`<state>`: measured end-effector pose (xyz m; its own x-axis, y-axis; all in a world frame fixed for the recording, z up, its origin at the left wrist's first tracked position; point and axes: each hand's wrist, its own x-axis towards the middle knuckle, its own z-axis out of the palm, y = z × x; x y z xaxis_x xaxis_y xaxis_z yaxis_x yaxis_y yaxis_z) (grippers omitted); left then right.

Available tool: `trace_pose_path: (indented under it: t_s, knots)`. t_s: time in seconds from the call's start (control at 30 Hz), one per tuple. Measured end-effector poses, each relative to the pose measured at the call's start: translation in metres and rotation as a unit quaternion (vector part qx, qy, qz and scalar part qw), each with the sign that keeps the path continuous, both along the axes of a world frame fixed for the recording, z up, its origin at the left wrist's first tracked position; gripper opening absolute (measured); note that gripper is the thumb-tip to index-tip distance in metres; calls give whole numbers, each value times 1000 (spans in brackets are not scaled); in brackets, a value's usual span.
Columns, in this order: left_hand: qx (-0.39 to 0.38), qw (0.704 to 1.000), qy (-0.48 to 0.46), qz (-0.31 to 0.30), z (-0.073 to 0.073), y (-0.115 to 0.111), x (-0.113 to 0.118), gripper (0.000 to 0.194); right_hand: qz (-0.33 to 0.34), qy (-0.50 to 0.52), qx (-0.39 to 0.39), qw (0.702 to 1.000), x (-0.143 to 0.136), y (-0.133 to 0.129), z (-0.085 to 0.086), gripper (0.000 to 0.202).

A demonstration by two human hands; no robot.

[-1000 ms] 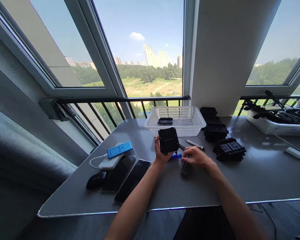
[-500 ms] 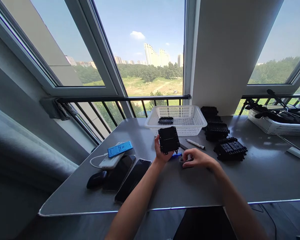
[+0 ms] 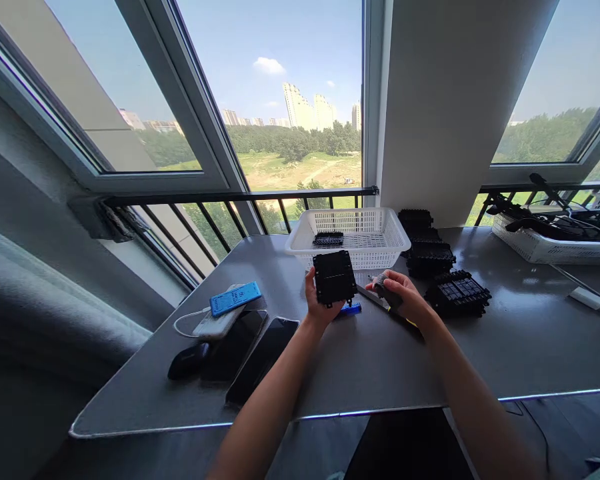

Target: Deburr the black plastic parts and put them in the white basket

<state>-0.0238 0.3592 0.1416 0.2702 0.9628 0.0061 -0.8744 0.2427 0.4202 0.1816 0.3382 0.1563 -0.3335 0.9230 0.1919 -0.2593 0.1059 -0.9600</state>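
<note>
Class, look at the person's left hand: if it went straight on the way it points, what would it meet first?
Most likely the near wall of the white basket, beyond the black part in the left hand. Height is unclear from this one view, so it might pass above the rim.

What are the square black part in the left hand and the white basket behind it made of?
Black part: probably plastic, matte, judging by its dull face and moulded-looking edge tabs. Basket: likely plastic, smooth; its thin walls have regular holes.
</note>
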Motion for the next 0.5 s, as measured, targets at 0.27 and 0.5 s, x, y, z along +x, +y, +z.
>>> trace_pose_path:
  t_s: [0.27,0.5]
  knots:
    - [4,993,84,-85,1,-8,7,60,-223,-106,77,966,-4,15,-17,40]
    - [25,980,152,-123,-12,-5,15,60,-278,-157,163,933,-6,9,-11,31]
